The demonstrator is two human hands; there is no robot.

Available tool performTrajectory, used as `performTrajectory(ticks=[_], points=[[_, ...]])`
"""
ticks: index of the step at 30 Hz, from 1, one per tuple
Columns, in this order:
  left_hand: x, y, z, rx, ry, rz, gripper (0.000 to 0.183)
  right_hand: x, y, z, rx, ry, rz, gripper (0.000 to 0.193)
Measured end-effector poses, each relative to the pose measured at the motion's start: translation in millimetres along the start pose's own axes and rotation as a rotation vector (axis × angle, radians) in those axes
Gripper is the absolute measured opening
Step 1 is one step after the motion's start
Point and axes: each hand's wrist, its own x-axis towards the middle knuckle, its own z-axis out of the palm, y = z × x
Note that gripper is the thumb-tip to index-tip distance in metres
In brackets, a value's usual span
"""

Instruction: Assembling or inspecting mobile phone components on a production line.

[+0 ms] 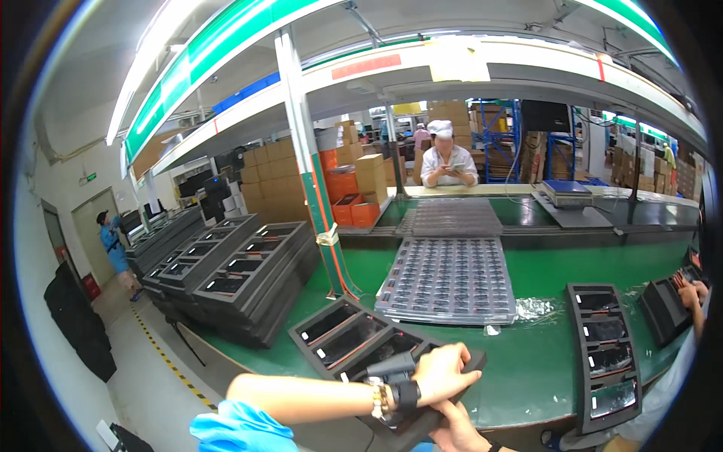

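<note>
Left hand (444, 374) rests over the tray (477, 358), right hand (458, 431) at its lower edge — grips unclear; long axis slants upper left to lower right — white labels (321, 353) unreadable.

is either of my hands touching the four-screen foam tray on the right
No, the left hand and right hand are both at the nearer tray, clear of the right tray.

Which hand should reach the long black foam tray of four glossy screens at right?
Your right hand, likely: its wrist lies nearer that tray, while your left hand reaches across from the left.
</note>
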Motion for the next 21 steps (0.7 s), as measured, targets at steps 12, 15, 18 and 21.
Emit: performTrajectory(ticks=[12,15,18,21], points=[[-21,-152,-35,-0.112,0.131,-0.017,0.065,-61,-114,-131,-0.520,0.529,-0.593,0.049],[-37,-229,-49,-0.094,-0.068,-0.356,0.075,-71,-144,-129,-0.924,0.663,-0.859,0.048],[-43,-207,-46,-0.204,-0.048,-0.409,0.080,-53,-145,-127,-0.871,0.611,-0.673,0.048],[-29,-199,-33,-0.101,0.103,-0.403,0.079,-10,-133,-162,-0.600,0.542,-0.553,0.055]])
